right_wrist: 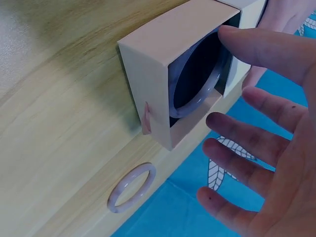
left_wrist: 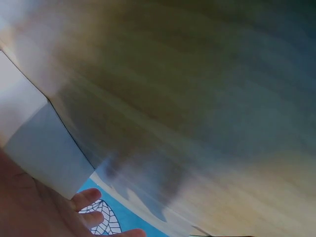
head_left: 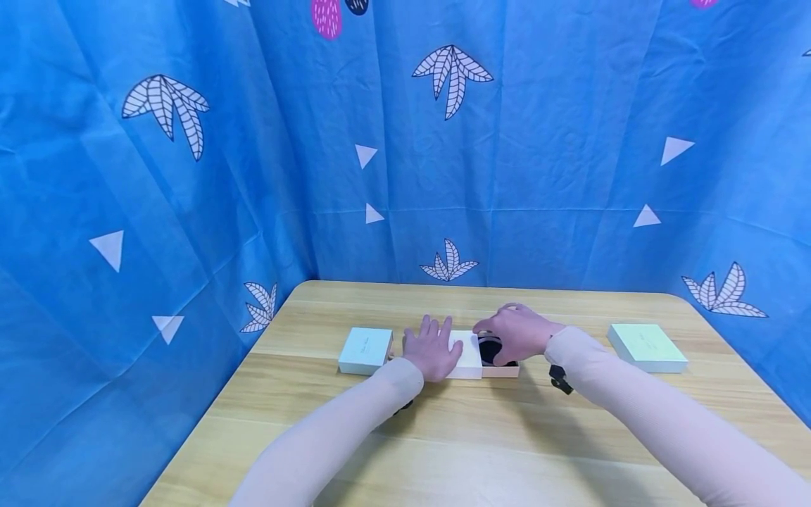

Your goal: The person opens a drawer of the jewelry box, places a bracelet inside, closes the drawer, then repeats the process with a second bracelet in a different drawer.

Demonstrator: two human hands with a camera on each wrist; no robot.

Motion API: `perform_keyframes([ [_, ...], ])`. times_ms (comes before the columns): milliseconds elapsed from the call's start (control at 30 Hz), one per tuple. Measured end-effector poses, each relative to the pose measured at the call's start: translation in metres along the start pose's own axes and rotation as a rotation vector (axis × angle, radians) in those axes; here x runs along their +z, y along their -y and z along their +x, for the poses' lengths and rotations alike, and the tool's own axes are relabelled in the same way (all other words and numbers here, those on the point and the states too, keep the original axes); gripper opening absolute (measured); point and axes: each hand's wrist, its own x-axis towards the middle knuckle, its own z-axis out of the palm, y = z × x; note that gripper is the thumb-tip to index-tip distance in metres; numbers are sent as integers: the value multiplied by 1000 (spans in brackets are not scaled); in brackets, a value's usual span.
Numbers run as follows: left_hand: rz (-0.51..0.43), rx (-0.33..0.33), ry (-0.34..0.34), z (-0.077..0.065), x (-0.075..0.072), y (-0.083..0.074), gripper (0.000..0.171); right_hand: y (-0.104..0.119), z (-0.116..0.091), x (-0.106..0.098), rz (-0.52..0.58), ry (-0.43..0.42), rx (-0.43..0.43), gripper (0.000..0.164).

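Lying in pink tray point(right_wrist: 163, 42): bangle point(right_wrist: 185, 111), beneath right hand point(head_left: 518, 332), near left hand point(head_left: 433, 352).

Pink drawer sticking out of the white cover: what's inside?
A pale purple bangle against dark lining. The white cover hides the other end of the drawer, so anything inside that part can't be seen.

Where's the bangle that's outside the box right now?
In the right wrist view, the loose bangle lies on the wooden table at lower left, below the pale pink drawer and near the table edge by the blue curtain.
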Motion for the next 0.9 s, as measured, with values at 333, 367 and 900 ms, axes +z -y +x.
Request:
perform_keyframes([
  [333, -14, -6, 25, 1, -1, 1, 72, -10, -10, 0, 53, -40, 27, 64],
  [367, -12, -8, 28, 1, 0, 1, 72, -12, -11, 1, 59, -44, 35, 64],
  [900, -15, -15, 23, 5, 4, 1, 72, -33, -32, 14, 168, -101, 45, 70],
])
